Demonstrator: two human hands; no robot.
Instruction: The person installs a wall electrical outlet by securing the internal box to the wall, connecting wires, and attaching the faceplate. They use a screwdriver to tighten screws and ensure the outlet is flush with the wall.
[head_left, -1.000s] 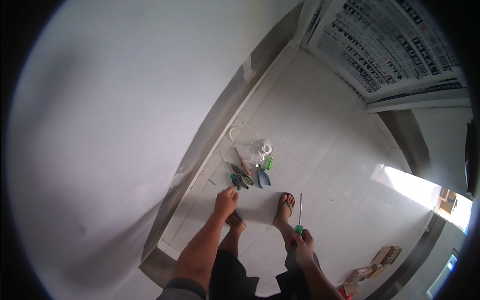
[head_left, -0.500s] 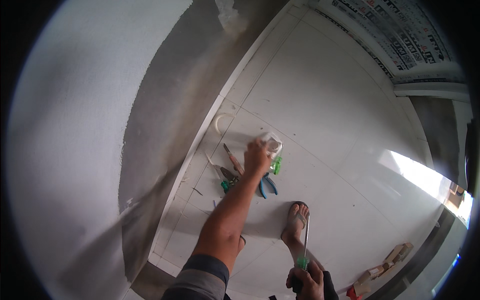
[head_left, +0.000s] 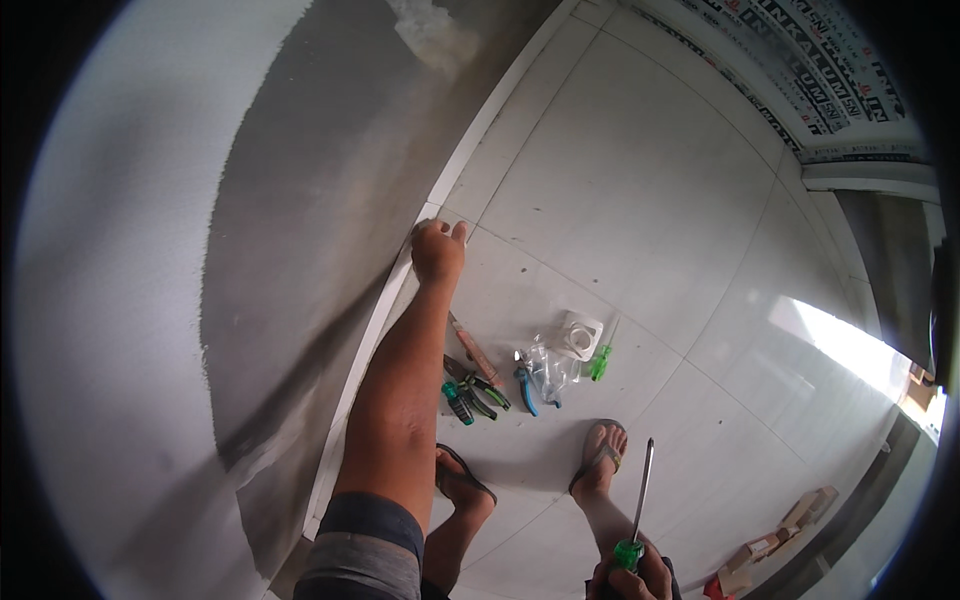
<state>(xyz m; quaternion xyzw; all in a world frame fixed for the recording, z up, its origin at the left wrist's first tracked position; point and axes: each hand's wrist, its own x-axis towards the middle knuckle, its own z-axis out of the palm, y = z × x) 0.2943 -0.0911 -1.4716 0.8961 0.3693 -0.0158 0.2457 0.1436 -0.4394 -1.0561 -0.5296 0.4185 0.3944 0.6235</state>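
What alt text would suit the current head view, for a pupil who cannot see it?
A person's right hand grips a green-handled screwdriver, while the left hand is low by the foot of the wall. On the floor ahead of the feet lie black pliers, blue pliers, a clear bag, a white square part and more screwdrivers.

At left, the floor [head_left: 630,190] is bounded by a wall [head_left: 320,180], at whose foot the left hand [head_left: 438,252] is placed, beyond two pliers [head_left: 525,392]. These are flanked by a screwdriver [head_left: 457,405] at left and a plastic bag [head_left: 549,376] at right; farther right, a square fitting [head_left: 579,330] is set. Near right, another screwdriver [head_left: 644,490] is held in the right hand [head_left: 630,585].
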